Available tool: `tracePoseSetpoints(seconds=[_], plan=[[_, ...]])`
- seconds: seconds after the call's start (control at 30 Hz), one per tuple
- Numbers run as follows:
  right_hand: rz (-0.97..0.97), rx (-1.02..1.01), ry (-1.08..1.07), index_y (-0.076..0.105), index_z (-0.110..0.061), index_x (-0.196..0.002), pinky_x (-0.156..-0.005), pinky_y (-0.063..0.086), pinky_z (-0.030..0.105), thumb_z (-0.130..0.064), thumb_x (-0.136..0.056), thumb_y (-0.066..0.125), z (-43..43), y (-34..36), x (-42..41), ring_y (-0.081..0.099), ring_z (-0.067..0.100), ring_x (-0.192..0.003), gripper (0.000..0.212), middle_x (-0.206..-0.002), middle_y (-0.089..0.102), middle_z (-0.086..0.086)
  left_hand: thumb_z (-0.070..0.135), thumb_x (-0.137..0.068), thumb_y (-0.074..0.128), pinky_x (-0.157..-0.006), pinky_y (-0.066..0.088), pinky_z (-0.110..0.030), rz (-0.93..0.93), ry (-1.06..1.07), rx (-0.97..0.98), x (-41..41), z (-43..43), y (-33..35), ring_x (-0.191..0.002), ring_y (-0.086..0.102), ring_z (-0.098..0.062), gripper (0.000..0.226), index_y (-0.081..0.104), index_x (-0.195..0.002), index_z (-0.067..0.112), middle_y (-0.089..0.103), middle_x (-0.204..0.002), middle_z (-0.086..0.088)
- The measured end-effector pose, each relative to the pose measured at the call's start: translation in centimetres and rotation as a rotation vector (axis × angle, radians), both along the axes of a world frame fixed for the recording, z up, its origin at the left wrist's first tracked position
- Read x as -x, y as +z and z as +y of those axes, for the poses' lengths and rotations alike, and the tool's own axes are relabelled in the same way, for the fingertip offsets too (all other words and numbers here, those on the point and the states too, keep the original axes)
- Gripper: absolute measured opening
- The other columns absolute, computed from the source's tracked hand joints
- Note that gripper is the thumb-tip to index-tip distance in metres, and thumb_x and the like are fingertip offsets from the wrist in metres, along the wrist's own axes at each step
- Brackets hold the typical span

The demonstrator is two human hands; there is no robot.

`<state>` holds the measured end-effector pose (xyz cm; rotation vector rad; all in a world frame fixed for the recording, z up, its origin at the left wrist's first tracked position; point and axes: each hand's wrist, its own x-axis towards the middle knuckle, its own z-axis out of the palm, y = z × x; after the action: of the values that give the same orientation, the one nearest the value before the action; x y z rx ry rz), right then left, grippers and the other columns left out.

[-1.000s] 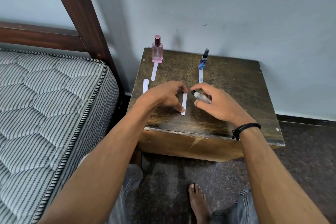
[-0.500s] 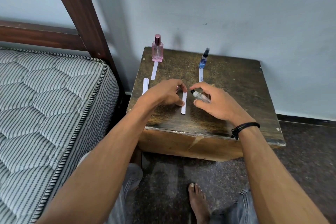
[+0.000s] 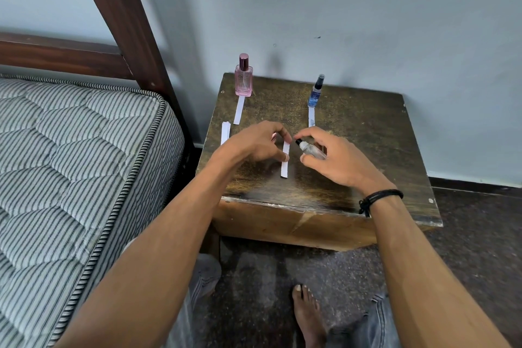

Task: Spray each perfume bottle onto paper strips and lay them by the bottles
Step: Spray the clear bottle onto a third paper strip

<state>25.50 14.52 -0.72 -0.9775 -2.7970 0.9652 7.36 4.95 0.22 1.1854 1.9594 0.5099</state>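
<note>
Head view: left hand point(image 3: 254, 147) pinches the paper strip point(image 3: 284, 167) between forefinger and thumb at mid-table point(image 3: 367, 135). Right hand point(image 3: 336, 161) grips the clear bottle point(image 3: 312, 150), nozzle just beside the strip's top end. Neither hand has shifted noticeably over the last second (spraying is probably under way). Pink bottle point(image 3: 243, 79) and blue bottle point(image 3: 316, 92) already have strips laid before them.
</note>
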Motion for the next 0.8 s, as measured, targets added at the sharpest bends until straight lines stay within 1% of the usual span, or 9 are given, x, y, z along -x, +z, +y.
tracePoseSetpoints(seconds=[0.1,0.27,0.33,0.43,0.5,0.57,0.63,0.73,0.8], plan=[[-0.005,0.002,-0.001,0.05,-0.053,-0.126,-0.081,0.056,0.044,-0.038,-0.094,0.063,0.0,0.0,0.0,0.066,0.021,-0.081,0.038,-0.098,0.071,0.0,0.024,-0.079,0.084,-0.097,0.042,-0.034,0.029,-0.027,0.021,-0.2,0.0,-0.1,-0.115,0.056,-0.024,0.048,0.06,-0.121,0.029,0.056,-0.137,-0.005],[-0.006,0.004,0.001,0.051,-0.052,-0.126,-0.078,0.055,0.041,-0.036,-0.095,0.063,0.0,0.1,0.1,0.065,0.018,-0.08,0.037,-0.095,0.071,-0.003,0.024,-0.08,0.083,-0.092,0.038,-0.03,0.083,-0.054,0.013,-0.6,0.1,-0.2,-0.117,0.056,-0.025,0.05,0.059,-0.124,0.026,0.055,-0.14,-0.007],[-0.008,0.004,0.001,0.051,-0.053,-0.126,-0.079,0.056,0.042,-0.037,-0.094,0.063,0.0,0.0,0.0,0.066,0.019,-0.08,0.037,-0.095,0.071,-0.003,0.027,-0.08,0.083,-0.091,0.039,-0.031,0.065,-0.047,0.0,-0.4,0.2,-0.3,-0.111,0.056,-0.023,0.045,0.06,-0.12,0.028,0.057,-0.133,-0.005],[-0.002,0.014,-0.002,0.051,-0.053,-0.126,-0.078,0.055,0.043,-0.037,-0.094,0.063,0.1,0.1,-0.1,0.065,0.019,-0.079,0.037,-0.097,0.071,-0.002,0.03,-0.083,0.08,-0.088,0.042,-0.032,-0.021,-0.005,-0.047,0.3,0.2,-0.4,-0.102,0.057,-0.019,0.032,0.063,-0.111,0.028,0.059,-0.11,0.004],[0.008,0.021,-0.008,0.052,-0.05,-0.127,-0.079,0.054,0.042,-0.036,-0.095,0.063,0.1,0.2,-0.1,0.064,0.018,-0.079,0.037,-0.097,0.07,-0.002,0.034,-0.088,0.074,-0.092,0.047,-0.037,-0.087,0.041,-0.102,0.7,0.2,-0.5,-0.102,0.06,-0.018,0.021,0.066,-0.107,0.027,0.061,-0.104,0.007],[0.033,0.049,-0.016,0.053,-0.048,-0.127,-0.084,0.053,0.043,-0.035,-0.096,0.064,0.0,0.4,-0.1,0.065,0.02,-0.085,0.036,-0.1,0.069,-0.003,0.04,-0.096,0.063,-0.096,0.046,-0.039,-0.135,0.097,-0.161,0.7,0.1,-0.3,-0.105,0.059,-0.014,0.02,0.068,-0.108,0.025,0.065,-0.112,0.006],[0.06,0.085,-0.021,0.053,-0.048,-0.128,-0.091,0.052,0.045,-0.034,-0.096,0.065,-0.1,0.5,-0.1,0.065,0.022,-0.096,0.037,-0.108,0.068,-0.002,0.043,-0.103,0.049,-0.096,0.042,-0.035,-0.196,0.154,-0.201,0.5,0.1,0.0,-0.109,0.055,-0.01,0.031,0.068,-0.117,0.024,0.063,-0.117,0.009],[0.081,0.141,-0.043,0.048,-0.052,-0.13,-0.101,0.047,0.047,-0.037,-0.095,0.066,-0.2,0.3,-0.1,0.061,0.021,-0.116,0.042,-0.121,0.067,0.001,0.039,-0.107,0.039,-0.083,0.038,-0.028,-0.331,0.225,-0.215,0.3,0.0,0.3,-0.094,0.049,0.0,0.035,0.066,-0.125,0.027,0.055,-0.099,0.016],[0.085,0.17,-0.075,0.044,-0.053,-0.13,-0.104,0.046,0.048,-0.04,-0.095,0.066,-0.1,0.2,0.1,0.061,0.022,-0.121,0.044,-0.131,0.065,0.004,0.036,-0.108,0.04,-0.076,0.038,-0.026,-0.402,0.274,-0.234,0.5,0.1,0.2,-0.092,0.049,-0.001,0.032,0.067,-0.125,0.031,0.055,-0.094,0.017]])
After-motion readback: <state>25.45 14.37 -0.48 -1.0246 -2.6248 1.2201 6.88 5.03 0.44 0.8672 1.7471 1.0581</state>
